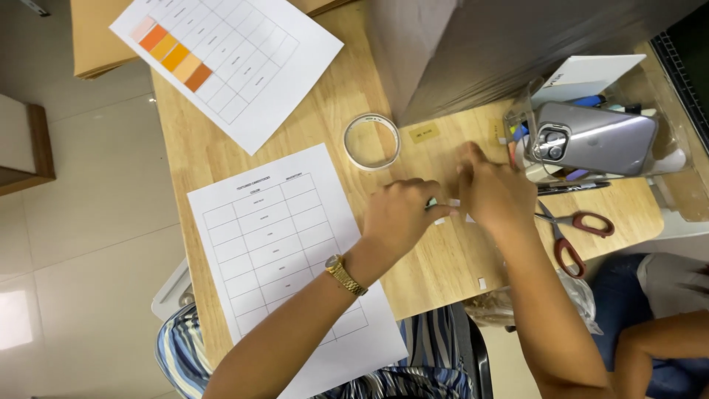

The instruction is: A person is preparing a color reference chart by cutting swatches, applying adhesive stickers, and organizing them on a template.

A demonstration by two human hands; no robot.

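Striped cloth (185, 355) at the bottom edge lies closest to the lens, and from it both forearms reach up over a wooden table (443, 266). A small white strip (452, 202), perhaps tape or a label, is seen between the two hands near the middle of the table, mostly hidden by the fingers. The left hand (399, 218) is curled, knuckles up, with its fingertips pinched at the strip's left end; a gold wristwatch (344, 275) is worn on that wrist. The right hand (493, 193) is bent over the strip's right end, fingers pressed down toward the wood; whether it grips the strip or only presses on it cannot be told.

Just above the hands, a roll of clear tape (371, 140) lies flat on the table. Red-handled scissors (572, 233) lie just right of the right hand. A clear holder (668, 148) with pens and a grey phone (594, 139) stands beyond them. A printed table sheet (277, 244) lies under the left forearm, and a sheet with orange colour swatches (229, 59) lies farther off.
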